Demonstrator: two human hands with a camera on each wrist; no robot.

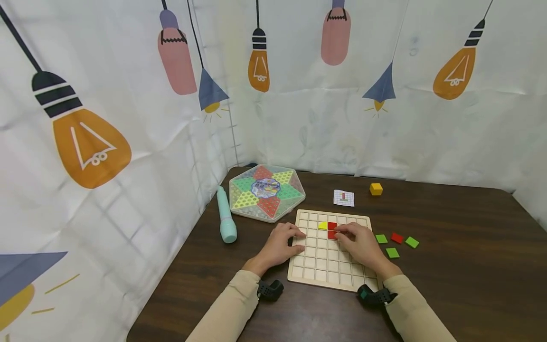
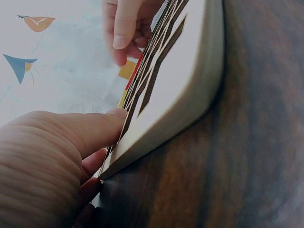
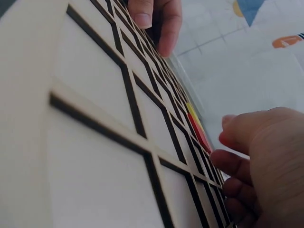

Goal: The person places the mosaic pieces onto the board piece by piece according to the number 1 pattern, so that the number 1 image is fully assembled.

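Brown surface borders the near edge of the wooden grid board. The hands are apart: the left hand rests on the board's left edge; the right hand bends its fingertips at two red tiles beside a yellow piece, though I cannot tell if it pinches one. Right of the board lie four loose tiles, with wide room rightward. Farther back are a game box, card and yellow cube.

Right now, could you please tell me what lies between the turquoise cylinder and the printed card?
In the head view, the hexagonal game box, then bare tabletop toward the card.
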